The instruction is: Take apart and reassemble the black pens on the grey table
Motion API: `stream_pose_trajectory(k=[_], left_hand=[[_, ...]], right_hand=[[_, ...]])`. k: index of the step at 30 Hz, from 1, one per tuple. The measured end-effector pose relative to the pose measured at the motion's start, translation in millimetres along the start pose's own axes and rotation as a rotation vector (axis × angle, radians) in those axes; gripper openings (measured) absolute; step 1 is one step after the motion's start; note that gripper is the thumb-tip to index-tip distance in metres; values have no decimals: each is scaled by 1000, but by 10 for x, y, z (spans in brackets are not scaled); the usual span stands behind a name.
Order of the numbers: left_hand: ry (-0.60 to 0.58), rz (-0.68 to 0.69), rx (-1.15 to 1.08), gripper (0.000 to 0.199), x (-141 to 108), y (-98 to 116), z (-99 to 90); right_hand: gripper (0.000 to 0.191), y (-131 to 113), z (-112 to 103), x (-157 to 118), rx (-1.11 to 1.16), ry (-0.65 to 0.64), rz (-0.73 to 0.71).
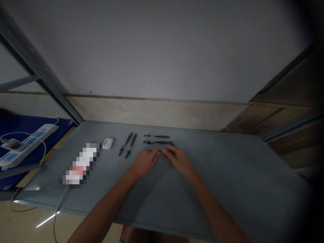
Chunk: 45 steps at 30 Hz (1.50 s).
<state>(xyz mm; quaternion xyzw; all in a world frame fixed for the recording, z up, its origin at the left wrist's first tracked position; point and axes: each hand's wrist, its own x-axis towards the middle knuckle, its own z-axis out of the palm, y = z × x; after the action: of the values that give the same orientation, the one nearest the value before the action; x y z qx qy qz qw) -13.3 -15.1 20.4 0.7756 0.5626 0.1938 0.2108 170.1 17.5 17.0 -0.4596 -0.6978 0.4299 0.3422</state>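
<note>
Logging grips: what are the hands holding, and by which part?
Cannot tell: the left hand and right hand meet at the fingertips, hiding anything small between them.

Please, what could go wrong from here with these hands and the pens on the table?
The right hand is very close to the lower pen, so it might bump that pen into the upper pen just beyond it. Both look round, so they could roll on the smooth grey tabletop.
</note>
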Motion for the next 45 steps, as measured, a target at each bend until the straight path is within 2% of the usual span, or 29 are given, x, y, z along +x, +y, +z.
stream_pose_trajectory(k=[3,7,9,12,15,19,22,25,27,31,45], left_hand=[[49,-64,-54,31,6,-9,-42],[96,-63,-56,29,11,-23,-59],[84,-46,-10,32,7,-19,-51],[57,0,69,38,0,-1,-39],[61,42,91,39,2,11,-41],[116,103,117,34,22,-20,-43],[153,127,148,33,38,-59,-30],[159,134,174,32,48,-79,-18],[145,139,185,32,52,-80,-15],[134,140,151,31,56,-79,-14],[110,134,163,30,71,-113,-3]], right_hand=[[37,78,-110,36,-103,151,0],[31,282,-237,81,-554,441,-101],[32,371,-252,83,-673,470,-111],[17,420,-247,74,-742,423,-93],[13,360,-250,74,-646,412,-45],[18,180,-257,75,-256,419,20],[25,59,-242,59,29,319,30],[25,10,-218,39,197,209,51],[22,14,-209,34,236,178,57],[18,32,-220,32,255,208,39],[17,-47,-226,12,121,196,44]])
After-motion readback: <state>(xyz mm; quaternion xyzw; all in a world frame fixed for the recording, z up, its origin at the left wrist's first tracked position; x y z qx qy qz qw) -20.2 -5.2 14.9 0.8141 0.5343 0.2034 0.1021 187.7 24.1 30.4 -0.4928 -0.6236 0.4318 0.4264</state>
